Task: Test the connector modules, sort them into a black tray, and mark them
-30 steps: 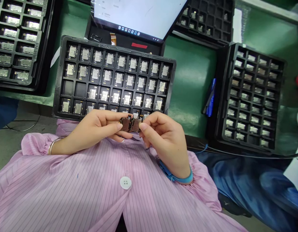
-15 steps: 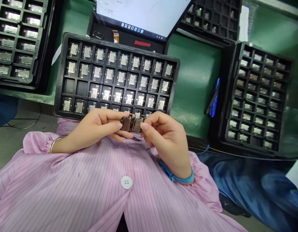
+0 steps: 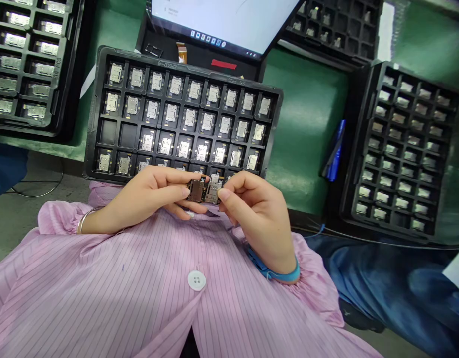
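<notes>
Between thumb and fingers, my left hand point(image 3: 158, 191) pinches a small circuit board point(image 3: 196, 191) with a dull metal card slot. My right hand point(image 3: 254, 214) grips a second small circuit board point(image 3: 212, 192) by its right edge. The two boards are side by side, close together, over my lap at the near edge of a black compartment tray point(image 3: 91, 141). That tray holds rows of similar boards, and two pockets at the left of its third row are bare. My hands hide part of its nearest row.
Stacked black trays with boards stand at the left point(image 3: 52, 119) and right point(image 3: 367, 149); another tray point(image 3: 337, 30) lies at the back. A screen point(image 3: 214, 20) is behind the middle tray. A blue pen-like object point(image 3: 336, 151) lies by the right tray. Blue-clothed people sit on both sides.
The view has shifted slightly, so the trays and screen appear a little farther right. Both hands keep their hold on the two boards, with hardly any movement.
</notes>
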Motion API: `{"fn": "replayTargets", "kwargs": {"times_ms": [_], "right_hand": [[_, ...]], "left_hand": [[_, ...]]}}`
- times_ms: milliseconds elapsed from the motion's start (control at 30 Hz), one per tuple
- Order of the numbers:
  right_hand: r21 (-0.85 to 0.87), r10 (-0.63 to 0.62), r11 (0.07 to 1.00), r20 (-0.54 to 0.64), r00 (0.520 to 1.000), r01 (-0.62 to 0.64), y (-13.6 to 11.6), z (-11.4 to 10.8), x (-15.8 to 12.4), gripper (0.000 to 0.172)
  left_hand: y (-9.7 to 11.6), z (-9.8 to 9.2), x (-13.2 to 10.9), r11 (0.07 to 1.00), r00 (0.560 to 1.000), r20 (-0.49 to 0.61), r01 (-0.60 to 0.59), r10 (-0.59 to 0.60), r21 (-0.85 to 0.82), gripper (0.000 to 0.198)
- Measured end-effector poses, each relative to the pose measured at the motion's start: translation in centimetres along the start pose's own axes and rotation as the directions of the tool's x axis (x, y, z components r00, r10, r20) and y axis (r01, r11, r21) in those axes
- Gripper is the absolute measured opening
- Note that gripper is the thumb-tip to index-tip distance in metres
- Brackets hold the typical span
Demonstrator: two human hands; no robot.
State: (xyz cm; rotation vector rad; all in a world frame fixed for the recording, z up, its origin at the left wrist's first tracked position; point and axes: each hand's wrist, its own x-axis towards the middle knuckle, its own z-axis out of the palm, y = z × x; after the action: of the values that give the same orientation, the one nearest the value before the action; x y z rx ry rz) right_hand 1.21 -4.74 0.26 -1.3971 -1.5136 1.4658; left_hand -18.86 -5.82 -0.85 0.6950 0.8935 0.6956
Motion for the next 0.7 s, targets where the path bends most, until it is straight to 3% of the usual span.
{"fn": "replayTargets", "kwargs": {"times_ms": [367, 500, 567, 633, 667, 700], "right_hand": [[-0.039, 0.014, 0.999, 0.021, 1.000, -0.013, -0.1, 0.2, 0.2, 0.019], [-0.071, -0.005, 0.997, 0.078, 0.997, 0.011, 0.0, 0.2, 0.4, 0.019], [-0.106, -0.026, 0.994, 0.100, 0.995, 0.037, 0.2, 0.0, 0.5, 0.018], [-0.145, -0.045, 0.988, 0.104, 0.994, 0.059, 0.4, -0.1, 0.8, 0.018], [-0.165, -0.054, 0.984, 0.102, 0.993, 0.071, 0.4, -0.1, 1.0, 0.019], [-0.182, -0.066, 0.980, 0.101, 0.993, 0.084, 0.4, -0.1, 1.3, 0.019]], "left_hand": [[-0.2, -0.1, 0.2, 1.000, 0.998, -0.055, -0.006, 0.006, -0.007, 0.027], [-0.4, 0.5, 0.3, 0.993, 0.991, -0.116, -0.047, 0.060, 0.112, 0.027], [-0.2, 0.1, 0.2, 0.975, 0.974, -0.177, -0.107, 0.143, 0.195, 0.024], [0.3, -1.0, -0.2, 0.914, 0.894, -0.318, -0.196, 0.315, 0.355, 0.023], [0.6, -1.9, -0.6, 0.853, 0.807, -0.406, -0.211, 0.428, 0.478, 0.023], [1.0, -2.9, -1.0, 0.771, 0.689, -0.481, -0.181, 0.543, 0.611, 0.023]]}}
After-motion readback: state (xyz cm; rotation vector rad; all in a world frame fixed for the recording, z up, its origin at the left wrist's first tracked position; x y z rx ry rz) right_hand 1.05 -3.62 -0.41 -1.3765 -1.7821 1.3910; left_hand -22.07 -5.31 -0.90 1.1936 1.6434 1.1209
